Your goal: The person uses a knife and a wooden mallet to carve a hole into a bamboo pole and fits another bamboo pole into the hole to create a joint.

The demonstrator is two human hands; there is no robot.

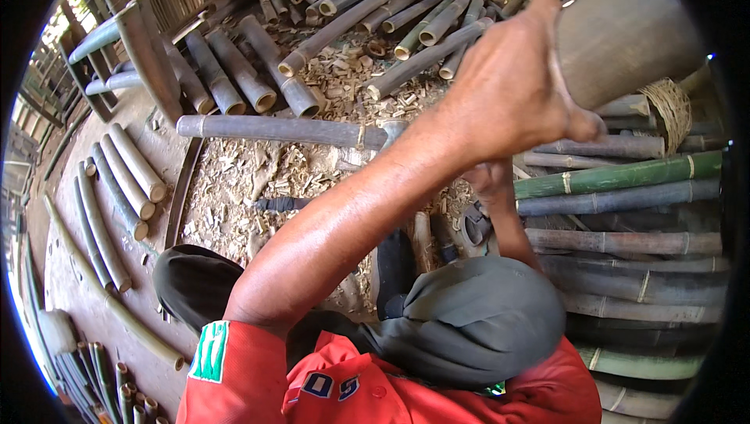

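Note:
My left hand (512, 88) is raised across my body and grips the rim of a wide grey-brown bamboo tube (629, 25) at the upper right. My left forearm runs from the red sleeve at the bottom up to it. Below it, my right hand (491, 183) shows only in part, its fingers hidden behind the left wrist; what it holds is not visible. Its forearm drops behind my dark-trousered knee (476, 314). A long grey bamboo pole (273, 128) lies across the ground ahead of me.
Pale wood chips (250, 189) cover the ground in front. Cut bamboo sections (234, 72) lie heaped at the top, and short pieces (125, 182) on the left. Stacked poles, one green (625, 175), fill the right side beside a woven coil (672, 107). A dark tool (280, 203) rests among the chips.

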